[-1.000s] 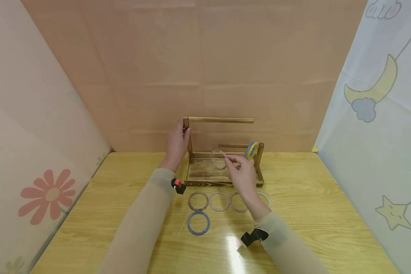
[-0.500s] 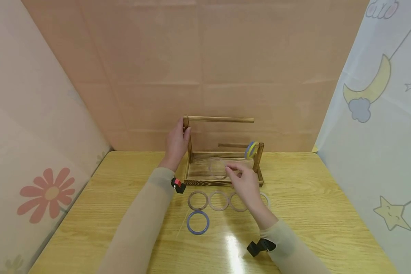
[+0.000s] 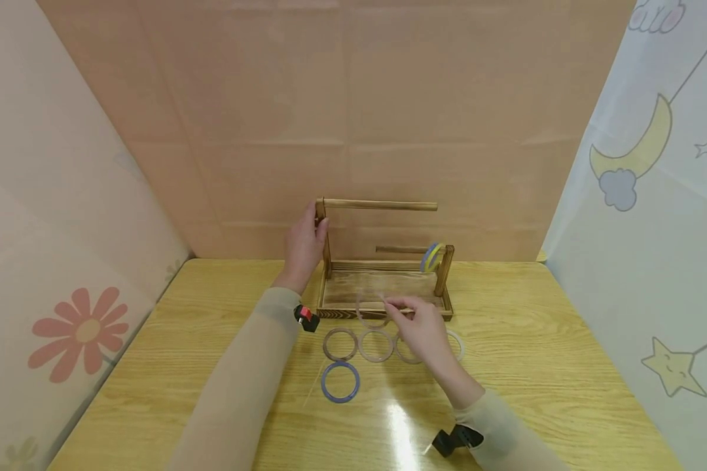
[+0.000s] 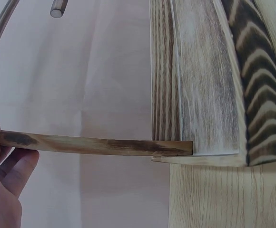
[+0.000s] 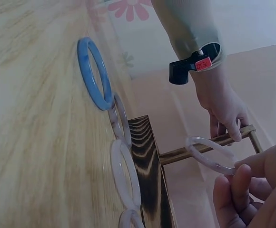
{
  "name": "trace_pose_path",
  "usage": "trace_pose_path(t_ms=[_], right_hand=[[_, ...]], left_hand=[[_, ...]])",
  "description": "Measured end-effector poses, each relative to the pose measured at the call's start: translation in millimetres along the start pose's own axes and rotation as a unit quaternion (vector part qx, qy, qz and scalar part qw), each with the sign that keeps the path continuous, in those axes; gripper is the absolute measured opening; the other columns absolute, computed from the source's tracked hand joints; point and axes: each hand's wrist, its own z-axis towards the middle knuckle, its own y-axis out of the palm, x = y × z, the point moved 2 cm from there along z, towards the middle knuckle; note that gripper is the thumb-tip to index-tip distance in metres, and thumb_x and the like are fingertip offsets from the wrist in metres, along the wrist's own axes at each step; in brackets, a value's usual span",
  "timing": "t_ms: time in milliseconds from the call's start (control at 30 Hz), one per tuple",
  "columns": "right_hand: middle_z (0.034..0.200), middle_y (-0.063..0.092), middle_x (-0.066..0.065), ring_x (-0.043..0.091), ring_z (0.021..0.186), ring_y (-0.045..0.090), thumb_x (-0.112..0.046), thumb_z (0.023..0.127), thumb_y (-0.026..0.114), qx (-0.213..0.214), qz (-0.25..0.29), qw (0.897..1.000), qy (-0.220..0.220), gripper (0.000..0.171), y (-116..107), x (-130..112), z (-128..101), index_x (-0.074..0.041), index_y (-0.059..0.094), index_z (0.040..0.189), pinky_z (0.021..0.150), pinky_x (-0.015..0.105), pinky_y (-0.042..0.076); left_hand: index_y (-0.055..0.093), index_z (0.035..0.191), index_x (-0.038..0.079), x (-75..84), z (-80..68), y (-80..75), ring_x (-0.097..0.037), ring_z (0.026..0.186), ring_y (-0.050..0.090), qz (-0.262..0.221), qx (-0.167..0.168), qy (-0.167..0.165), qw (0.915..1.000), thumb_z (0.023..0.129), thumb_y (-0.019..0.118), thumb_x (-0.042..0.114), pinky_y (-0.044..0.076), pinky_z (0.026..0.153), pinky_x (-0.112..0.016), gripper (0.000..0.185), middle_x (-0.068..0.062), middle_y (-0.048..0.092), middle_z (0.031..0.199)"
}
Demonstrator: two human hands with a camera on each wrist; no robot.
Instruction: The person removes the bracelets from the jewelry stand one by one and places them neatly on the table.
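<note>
My left hand (image 3: pixel 304 245) grips the top of the left post (image 4: pixel 95 146) of a wooden bangle rack (image 3: pixel 353 314), thumb on one side and fingers on the other. With thumb and fingertips, my right hand (image 3: pixel 423 330) pinches a pale, translucent bangle (image 5: pixel 208 163), held tilted over the rack's front edge. Nothing hangs on the upper rod (image 3: pixel 380 205). A blue bangle (image 3: pixel 426 259) and a yellow bangle (image 3: pixel 435 258) hang on the lower rod (image 3: pixel 399 250), close to its right post (image 3: pixel 444 275).
On the wooden table (image 3: pixel 518 340), several pale bangles lie in a row before the rack, including a greyish bangle (image 3: pixel 325 347); my right hand partly covers the row. Nearer lies another blue bangle (image 3: pixel 340 400), beside a thin yellow strip (image 3: pixel 313 386). A backdrop (image 3: pixel 241 131) stands close behind.
My right hand has lowered and come nearer with the pale bangle, from over the tray to its front edge. My left hand stays on the post.
</note>
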Motion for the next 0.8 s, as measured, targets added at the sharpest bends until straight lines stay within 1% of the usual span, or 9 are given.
trace_pose_path(t_ms=[67, 167, 267, 333, 467, 533, 633, 700, 800], right_hand=[[0.113, 0.08, 0.008, 0.038, 0.063, 0.069, -0.02, 0.107, 0.076, -0.015, -0.003, 1.0, 0.007, 0.021, -0.3, 0.9, -2.8, -0.01, 0.083, 0.124, 0.048, 0.027, 0.046], [0.113, 0.08, 0.007, 0.036, 0.063, 0.069, -0.02, 0.107, 0.076, -0.035, -0.014, 0.999, 0.018, 0.022, -1.3, 2.5, -7.2, -0.01, 0.083, 0.125, 0.051, 0.029, 0.049], [0.114, 0.08, 0.004, 0.028, 0.054, 0.062, -0.02, 0.107, 0.077, -0.046, -0.024, 0.998, 0.018, 0.021, -2.3, 4.3, -11.0, -0.01, 0.084, 0.123, 0.046, 0.029, 0.044], [0.112, 0.08, 0.004, 0.02, 0.05, 0.057, -0.02, 0.107, 0.076, -0.055, -0.025, 0.998, 0.021, 0.02, -2.9, 5.7, -12.9, -0.01, 0.084, 0.122, 0.045, 0.027, 0.04], [0.095, 0.079, 0.008, 0.011, 0.046, 0.046, -0.021, 0.108, 0.075, -0.083, -0.011, 0.996, 0.034, 0.019, -3.9, 8.4, -16.6, -0.011, 0.083, 0.122, 0.046, 0.026, 0.035], [0.087, 0.078, 0.008, 0.011, 0.046, 0.043, -0.022, 0.109, 0.074, -0.097, -0.007, 0.994, 0.039, 0.02, -4.1, 9.8, -18.1, -0.012, 0.083, 0.123, 0.046, 0.026, 0.034], [0.078, 0.075, 0.007, 0.011, 0.047, 0.044, -0.023, 0.109, 0.074, -0.109, -0.017, 0.993, 0.038, 0.022, -5.4, 12.3, -20.9, -0.011, 0.083, 0.125, 0.046, 0.027, 0.035], [0.073, 0.072, 0.009, 0.011, 0.048, 0.045, -0.024, 0.109, 0.074, -0.115, -0.023, 0.992, 0.036, 0.023, -6.6, 14.8, -22.6, -0.01, 0.083, 0.125, 0.046, 0.026, 0.034], [0.075, 0.072, 0.008, 0.01, 0.049, 0.045, -0.023, 0.108, 0.075, -0.121, -0.029, 0.992, 0.025, 0.022, -8.6, 18.8, -24.8, -0.009, 0.083, 0.123, 0.045, 0.026, 0.036]], left_hand=[[0.056, 0.141, 0.005, 0.1, -0.3, 0.0, -0.039, 0.098, 0.074, -0.002, 0.0, 0.001, 1.0, 0.116, 0.062, 0.02, 0.061, 0.087, -0.055, 0.03, -0.018, 0.074, 0.113], [0.057, 0.138, 0.004, -0.3, 0.0, 0.3, -0.039, 0.098, 0.074, -0.005, 0.001, 0.001, 1.0, 0.115, 0.063, 0.02, 0.061, 0.087, -0.055, 0.028, -0.018, 0.073, 0.111], [0.057, 0.137, 0.004, -0.9, 0.3, 0.0, -0.04, 0.099, 0.074, -0.006, 0.001, 0.0, 1.0, 0.115, 0.063, 0.019, 0.06, 0.087, -0.056, 0.027, -0.018, 0.073, 0.111], [0.056, 0.139, 0.005, -1.3, 0.5, -0.1, -0.04, 0.099, 0.073, -0.005, 0.001, -0.002, 1.0, 0.115, 0.063, 0.019, 0.06, 0.088, -0.056, 0.028, -0.018, 0.073, 0.112], [0.056, 0.14, 0.005, -1.6, 0.7, -0.1, -0.04, 0.099, 0.073, -0.002, -0.002, -0.005, 1.0, 0.115, 0.063, 0.019, 0.06, 0.089, -0.057, 0.03, -0.018, 0.073, 0.112], [0.056, 0.14, 0.005, -1.8, 0.6, 0.1, -0.04, 0.099, 0.073, -0.002, -0.003, -0.006, 1.0, 0.116, 0.063, 0.02, 0.06, 0.088, -0.056, 0.03, -0.018, 0.073, 0.112], [0.056, 0.138, 0.005, -1.1, 0.3, -0.4, -0.039, 0.098, 0.073, -0.003, -0.003, -0.005, 1.0, 0.115, 0.063, 0.02, 0.06, 0.087, -0.055, 0.028, -0.017, 0.072, 0.11], [0.056, 0.136, 0.005, -0.8, 0.3, -0.3, -0.038, 0.096, 0.073, -0.002, -0.002, -0.003, 1.0, 0.116, 0.063, 0.019, 0.06, 0.086, -0.055, 0.026, -0.017, 0.072, 0.109], [0.056, 0.133, 0.006, -0.9, 0.4, -0.1, -0.038, 0.095, 0.073, -0.002, -0.001, -0.001, 1.0, 0.116, 0.062, 0.019, 0.06, 0.085, -0.055, 0.023, -0.016, 0.072, 0.108]])
